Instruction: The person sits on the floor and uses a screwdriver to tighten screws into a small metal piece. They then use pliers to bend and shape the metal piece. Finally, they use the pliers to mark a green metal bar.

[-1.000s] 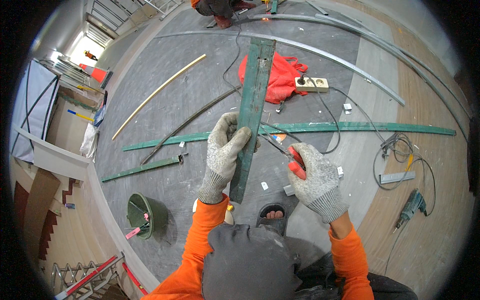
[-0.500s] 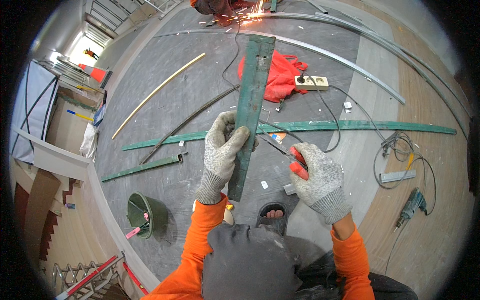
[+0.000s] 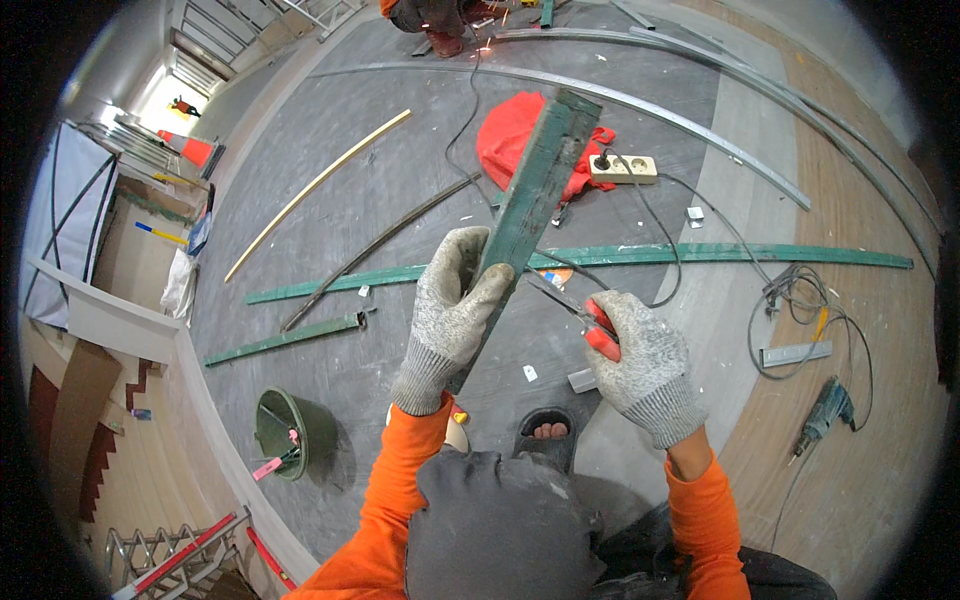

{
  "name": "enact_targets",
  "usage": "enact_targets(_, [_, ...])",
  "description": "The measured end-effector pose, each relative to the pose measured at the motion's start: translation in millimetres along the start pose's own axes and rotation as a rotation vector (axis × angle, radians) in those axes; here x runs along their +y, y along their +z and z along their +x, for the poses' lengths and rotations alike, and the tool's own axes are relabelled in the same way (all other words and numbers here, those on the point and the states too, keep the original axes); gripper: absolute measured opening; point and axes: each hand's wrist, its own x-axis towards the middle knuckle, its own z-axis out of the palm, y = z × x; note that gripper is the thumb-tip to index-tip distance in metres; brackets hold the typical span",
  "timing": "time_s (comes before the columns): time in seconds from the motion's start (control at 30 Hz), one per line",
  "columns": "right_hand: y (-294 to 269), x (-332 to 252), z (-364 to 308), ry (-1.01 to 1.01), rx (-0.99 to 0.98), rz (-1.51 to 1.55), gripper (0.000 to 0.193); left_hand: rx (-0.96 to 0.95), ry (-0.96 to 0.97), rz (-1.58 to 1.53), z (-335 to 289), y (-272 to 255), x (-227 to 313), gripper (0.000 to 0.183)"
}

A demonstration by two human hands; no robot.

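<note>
My left hand [image 3: 450, 290], in a grey knit glove, grips a short green metal channel [image 3: 540, 190] tilted up and away to the right. My fingers and thumb wrap its lower half. Closed around the red handles of a pair of tin snips [image 3: 567, 304] is my right hand [image 3: 645, 360], gloved too. The snips point up and left toward the channel, their tips a little apart from it. Beneath both hands a long green metal channel [image 3: 790, 256] lies across the floor, and a shorter green piece [image 3: 285, 339] rests to the left.
A red cloth bag [image 3: 505, 135] and a white power strip [image 3: 624, 168] lie ahead. On the right are a coiled cable [image 3: 800, 283] and a green drill [image 3: 822, 420]. A dark green bucket [image 3: 318, 430] stands at left. At the far edge, another person [image 3: 440, 20] crouches beside small sparks.
The green channel in my left hand has tilted to the right and turned to show another face. The snips have moved slightly right. Sparks at the far edge have shrunk.
</note>
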Motion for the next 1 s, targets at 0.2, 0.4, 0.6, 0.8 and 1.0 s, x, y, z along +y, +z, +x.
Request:
enact_targets(0.2, [11.3,12.5,-2.6,-0.046,0.064,-0.091,0.032,-0.054,0.083,0.256,-1.7,-5.4,2.4,0.044])
enact_targets(0.4, [12.5,9.2,-3.3,-0.045,0.135,-0.092,0.035,-0.078,0.131,0.306,-2.0,-8.0,0.1,0.044])
enact_targets(0.6, [7.8,3.8,-0.6,0.1,-0.066,-0.128,0.032,-0.088,0.141,0.371,-2.7,-10.4,-5.3,0.043])
enact_targets(0.8, [28.7,15.3,-5.8,0.08,-0.008,-0.108,0.026,-0.023,0.23,0.551,-6.8,-7.4,-17.0,0.043])
enact_targets(1.0, [43.9,19.8,-6.3,0.102,0.012,-0.127,0.025,0.101,0.448,0.804,-13.2,6.6,-33.9,0.041])
